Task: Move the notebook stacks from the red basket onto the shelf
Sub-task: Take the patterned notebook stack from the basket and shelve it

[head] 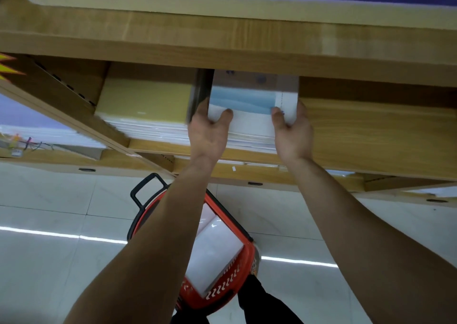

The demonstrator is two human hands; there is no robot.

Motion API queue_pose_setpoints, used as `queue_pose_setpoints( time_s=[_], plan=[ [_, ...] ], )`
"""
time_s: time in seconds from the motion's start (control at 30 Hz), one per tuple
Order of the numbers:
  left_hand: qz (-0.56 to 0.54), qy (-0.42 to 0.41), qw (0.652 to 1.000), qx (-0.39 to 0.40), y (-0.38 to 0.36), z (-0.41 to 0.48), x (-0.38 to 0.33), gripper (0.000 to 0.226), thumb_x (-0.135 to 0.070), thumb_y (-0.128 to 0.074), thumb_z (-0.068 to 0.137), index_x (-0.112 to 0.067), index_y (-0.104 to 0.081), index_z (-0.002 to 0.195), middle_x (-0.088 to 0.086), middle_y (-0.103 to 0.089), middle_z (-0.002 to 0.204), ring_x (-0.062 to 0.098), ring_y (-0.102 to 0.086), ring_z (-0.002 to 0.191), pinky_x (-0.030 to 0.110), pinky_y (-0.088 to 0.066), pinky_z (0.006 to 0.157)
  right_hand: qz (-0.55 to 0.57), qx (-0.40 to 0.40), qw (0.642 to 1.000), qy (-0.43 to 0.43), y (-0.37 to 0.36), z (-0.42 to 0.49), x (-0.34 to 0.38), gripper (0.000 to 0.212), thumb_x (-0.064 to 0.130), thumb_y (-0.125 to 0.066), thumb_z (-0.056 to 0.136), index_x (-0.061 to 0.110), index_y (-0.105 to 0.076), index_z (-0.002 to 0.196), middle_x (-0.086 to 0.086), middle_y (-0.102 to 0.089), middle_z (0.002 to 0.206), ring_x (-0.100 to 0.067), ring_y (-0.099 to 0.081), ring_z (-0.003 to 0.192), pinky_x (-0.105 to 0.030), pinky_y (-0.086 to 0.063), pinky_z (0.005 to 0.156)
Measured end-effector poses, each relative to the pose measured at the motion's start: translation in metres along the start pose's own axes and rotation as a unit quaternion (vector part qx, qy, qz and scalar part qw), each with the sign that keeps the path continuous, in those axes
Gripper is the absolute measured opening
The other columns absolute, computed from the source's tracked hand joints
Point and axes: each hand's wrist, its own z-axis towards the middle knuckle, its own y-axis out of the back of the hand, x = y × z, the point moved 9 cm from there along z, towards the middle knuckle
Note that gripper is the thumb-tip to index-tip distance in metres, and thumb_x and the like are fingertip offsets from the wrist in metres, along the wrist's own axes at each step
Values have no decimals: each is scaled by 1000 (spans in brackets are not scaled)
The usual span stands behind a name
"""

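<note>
The left hand [209, 129] and right hand [292, 128] pinch the blue notebook stack [249, 118] by its sides, thumbs on top, seemingly to square it right of the yellow stack [146, 103].

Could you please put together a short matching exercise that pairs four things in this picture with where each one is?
Things
1. blue-and-white covered notebook stack
2. yellow-covered notebook stack
3. red plastic basket with a black handle
4. plain white notebook stack

Places
A. on the pale tiled floor
B. inside the basket
C. on the wooden shelf, gripped between the left hand and the right hand
D. on the same shelf, just left of the gripped stack

Pairs: 1-C, 2-D, 3-A, 4-B
</note>
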Motion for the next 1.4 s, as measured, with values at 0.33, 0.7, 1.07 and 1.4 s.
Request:
queue_pose_setpoints(
  time_s=[0.33, 0.7, 1.07, 1.4],
  plan=[
    [-47, 30, 998, 10, -10, -4, 12, 41, -30, -61, 99, -20, -55, 138, -20, -64, 95, -9, -62, 79, 14, -49, 78, -39, 23, 999, 20, 1, 11, 3, 42, 41, -52, 104, 21, -48, 141, 11, -63, 105, -2, -60, 81, -5, -42, 64],
    [-87, 75, 992, 46, -13, 5, 20, 29, -21, -62, 98, -15, -60, 126, -11, -65, 100, -3, -59, 85, 2, -44, 61, -63, 2, 998, 32, -4, 8, 8, 48, 36, -52, 105, 17, -41, 147, 11, -57, 109, -5, -55, 89, 0, -37, 61],
    [-81, 129, 983, 104, -4, -25, 23, 71, -47, -57, 98, -23, -27, 157, 7, -37, 158, 30, -35, 144, 42, -28, 115, -26, 44, 998, -32, -1, -6, 13, 48, 45, -50, 104, 26, -41, 147, 8, -60, 114, -15, -59, 101, -26, -44, 84],
    [106, 36, 984, 140, -3, -22, 84, 62, -48, -64, 93, -27, -43, 148, -5, -62, 138, 18, -59, 126, 44, -48, 108, -64, 86, 994, -27, -6, -61, -64, 50, 54, -62, 93, 35, -52, 138, 16, -65, 129, -17, -62, 119, -41, -51, 99]
  ],
)
